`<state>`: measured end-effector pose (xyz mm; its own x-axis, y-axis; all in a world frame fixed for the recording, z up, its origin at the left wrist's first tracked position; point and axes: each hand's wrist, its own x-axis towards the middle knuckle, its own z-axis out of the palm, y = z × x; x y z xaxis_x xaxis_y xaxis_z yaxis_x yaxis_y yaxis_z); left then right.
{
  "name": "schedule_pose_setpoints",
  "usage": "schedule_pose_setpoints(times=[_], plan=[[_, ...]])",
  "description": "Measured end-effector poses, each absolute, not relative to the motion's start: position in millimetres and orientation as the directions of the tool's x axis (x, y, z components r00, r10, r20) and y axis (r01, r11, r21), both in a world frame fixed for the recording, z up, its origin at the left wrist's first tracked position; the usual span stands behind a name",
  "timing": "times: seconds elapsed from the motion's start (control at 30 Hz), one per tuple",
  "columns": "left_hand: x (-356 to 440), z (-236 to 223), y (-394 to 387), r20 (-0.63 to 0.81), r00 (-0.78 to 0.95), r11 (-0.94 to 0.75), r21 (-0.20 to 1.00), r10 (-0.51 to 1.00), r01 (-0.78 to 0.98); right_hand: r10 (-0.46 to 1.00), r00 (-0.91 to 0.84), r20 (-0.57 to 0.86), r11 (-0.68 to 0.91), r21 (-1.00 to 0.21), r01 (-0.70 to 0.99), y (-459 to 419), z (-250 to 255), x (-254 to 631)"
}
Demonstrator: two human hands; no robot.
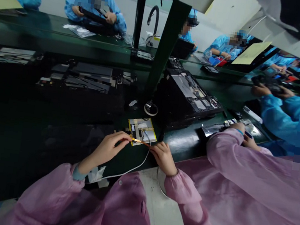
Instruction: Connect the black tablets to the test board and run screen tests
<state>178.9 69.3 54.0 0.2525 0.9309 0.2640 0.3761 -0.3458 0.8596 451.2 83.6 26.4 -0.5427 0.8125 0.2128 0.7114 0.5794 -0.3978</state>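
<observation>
A thin copper-coloured strip [140, 141] is stretched between my two hands; whether it is tape or a flex cable I cannot tell. My left hand [108, 147] pinches its left end between thumb and fingers. At the other end, the fingers of my right hand [164, 158] are closed on it. Just beyond and below the strip lies a flat silver battery pack [139, 125] with yellow edges on the dark green bench. A pale cable [143, 162] runs past my right fingertips and curves back toward my body.
Opened device chassis with exposed parts [192, 90] are stacked at right; more chassis [88, 76] lie at left. A round white-rimmed object [151, 109] stands behind the battery. A green post [164, 47] rises ahead. One co-worker in pink [231, 168] sits close at right; others in blue work opposite.
</observation>
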Motion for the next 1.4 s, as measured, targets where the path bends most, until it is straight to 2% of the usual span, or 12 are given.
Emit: schedule_pose_setpoints(times=[0.1,0.2,0.27,0.37,0.5,0.6,0.73,0.83,0.97,1.4], plan=[[177.5,59.0,71.8,0.279,0.28,-0.379,0.824,0.919,0.422,0.83,-0.513,0.218,0.51,-0.671,0.539,91.1,34.3,439.0],[175.7,61.6,77.2,0.268,0.283,-0.375,0.81,0.921,0.452,0.812,-0.562,0.159,0.399,-0.853,0.335,104.0,44.8,418.7],[174.3,61.6,81.6,0.247,0.238,-0.333,0.823,0.939,0.46,0.786,-0.603,0.138,0.337,-0.912,0.232,116.0,48.0,402.2],[171.5,60.2,87.2,0.218,0.153,-0.266,0.842,0.964,0.47,0.767,-0.615,0.186,0.34,-0.929,0.143,136.2,45.6,379.8],[167.6,58.6,92.2,0.221,0.192,-0.29,0.805,0.956,0.517,0.739,-0.654,0.162,0.312,-0.943,0.118,153.0,38.9,363.6],[165.7,55.2,95.6,0.253,0.217,-0.333,0.748,0.943,0.575,0.731,-0.665,0.152,0.357,-0.916,0.182,154.4,34.8,359.9],[165.1,46.9,98.5,0.309,0.253,-0.397,0.638,0.917,0.66,0.667,-0.691,0.277,0.594,-0.758,0.27,152.2,28.8,358.5],[166.2,41.8,98.4,0.326,0.316,-0.451,0.55,0.891,0.703,0.622,-0.724,0.298,0.688,-0.65,0.324,151.1,25.4,358.1],[167.3,39.3,97.4,0.327,0.351,-0.475,0.487,0.877,0.733,0.605,-0.738,0.3,0.736,-0.564,0.374,149.5,25.9,357.9],[168.2,41.5,98.4,0.33,0.372,-0.491,0.448,0.868,0.747,0.574,-0.73,0.372,0.798,-0.457,0.394,148.4,26.9,355.4]])
